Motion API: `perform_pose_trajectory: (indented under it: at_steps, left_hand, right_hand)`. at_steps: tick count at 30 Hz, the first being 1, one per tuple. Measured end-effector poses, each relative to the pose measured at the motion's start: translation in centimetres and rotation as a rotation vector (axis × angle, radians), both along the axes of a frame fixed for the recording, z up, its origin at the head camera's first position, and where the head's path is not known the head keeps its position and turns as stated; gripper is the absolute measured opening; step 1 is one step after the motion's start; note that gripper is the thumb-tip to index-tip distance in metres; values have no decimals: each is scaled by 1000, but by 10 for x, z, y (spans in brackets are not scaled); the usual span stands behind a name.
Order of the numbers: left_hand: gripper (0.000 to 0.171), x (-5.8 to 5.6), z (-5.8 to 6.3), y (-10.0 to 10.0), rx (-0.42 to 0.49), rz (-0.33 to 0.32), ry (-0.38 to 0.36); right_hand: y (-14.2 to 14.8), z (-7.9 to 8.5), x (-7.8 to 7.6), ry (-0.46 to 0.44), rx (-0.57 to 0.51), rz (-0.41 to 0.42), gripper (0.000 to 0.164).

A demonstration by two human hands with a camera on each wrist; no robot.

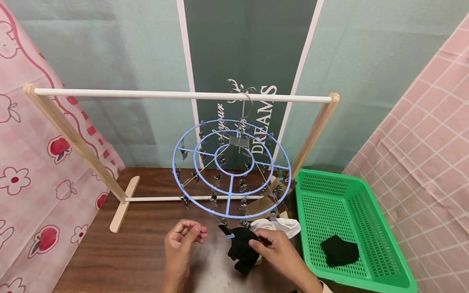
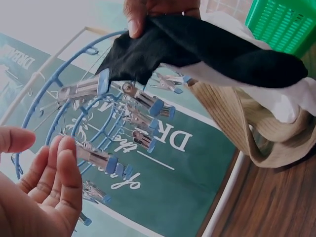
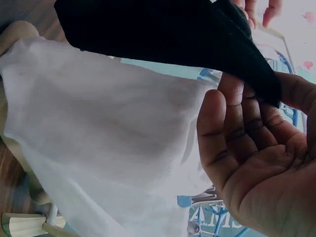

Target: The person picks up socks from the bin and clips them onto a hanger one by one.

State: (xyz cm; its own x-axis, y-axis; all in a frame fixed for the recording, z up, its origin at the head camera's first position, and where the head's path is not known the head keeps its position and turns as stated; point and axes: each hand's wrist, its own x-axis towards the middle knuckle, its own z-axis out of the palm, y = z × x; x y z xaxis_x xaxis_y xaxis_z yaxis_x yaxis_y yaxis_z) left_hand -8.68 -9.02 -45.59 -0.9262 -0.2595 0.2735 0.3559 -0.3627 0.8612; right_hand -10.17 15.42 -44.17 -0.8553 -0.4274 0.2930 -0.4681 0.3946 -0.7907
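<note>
A black sock (image 1: 242,246) hangs below the front of a round blue clip hanger (image 1: 229,207). One metal clip (image 2: 84,90) with blue tips meets the sock's corner in the left wrist view. My right hand (image 1: 276,248) pinches the sock's opposite edge between thumb and fingers. To the left of the sock, my left hand (image 1: 178,242) is held up with loosely bent fingers and nothing in them. Close behind the black sock hang white socks (image 1: 287,227), and beige ribbed cloth (image 2: 222,111) shows beside them in the left wrist view.
The hanger hooks over the white bar (image 1: 146,94) of a wooden rack. Several clips dangle from its rings. At the right stands a green basket (image 1: 305,228) with another black sock (image 1: 338,250) inside. Brown cardboard (image 1: 256,209) lies behind the white socks on the wooden table (image 1: 95,260).
</note>
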Motion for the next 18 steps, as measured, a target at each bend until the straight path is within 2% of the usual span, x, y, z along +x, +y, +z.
perform_pose_trajectory:
  at_steps: [6, 13, 18]
  left_hand:
    - [10, -3, 2, -5, 53, 104, -16]
    - [12, -6, 1, -10, 86, 186, -11]
    - [7, -7, 0, -12, 96, 233, -5]
  right_hand:
    - [8, 0, 1, -12, -11, -31, 10]
    - [18, 0, 2, -35, -24, -69, 6]
    - [23, 0, 2, -61, -33, -91, 4]
